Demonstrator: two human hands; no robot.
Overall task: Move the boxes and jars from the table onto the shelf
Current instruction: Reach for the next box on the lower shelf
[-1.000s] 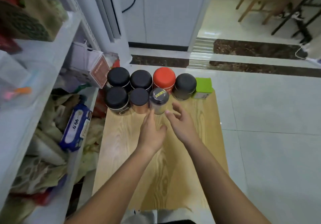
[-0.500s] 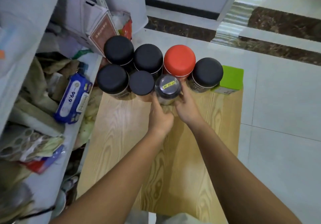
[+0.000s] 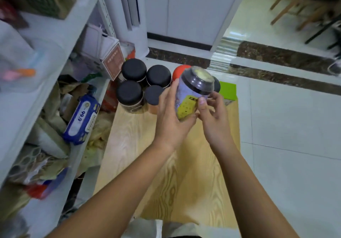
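Head view: both hands are on one jar. Your left hand (image 3: 171, 117) wraps the lower body of the clear-lidded jar (image 3: 191, 93), fingers curled round it from the left. Your right hand (image 3: 212, 117) pinches the same jar from the right, thumb pressed on the yellow label. The jar is off the table (image 3: 184, 182) and tilted, lid pointing up and away from you. Black-lidded jars (image 3: 134, 69) stand beyond and left of your left fingers. A red-lidded jar (image 3: 180, 70) shows just behind the held lid, and a green box (image 3: 227, 91) lies beyond your right fingertips. Step in hand, as judged: the carry to the shelf (image 3: 60, 34), well left of your left knuckles. Bring the jar upright first. Let the left hand take the full wrap, and free the right only once that grip feels secure. Keep the base above the black lids as you swing left. The shelf tiers look crowded, so choose a bare patch of board before you lower. Lid tightness: cannot tell.
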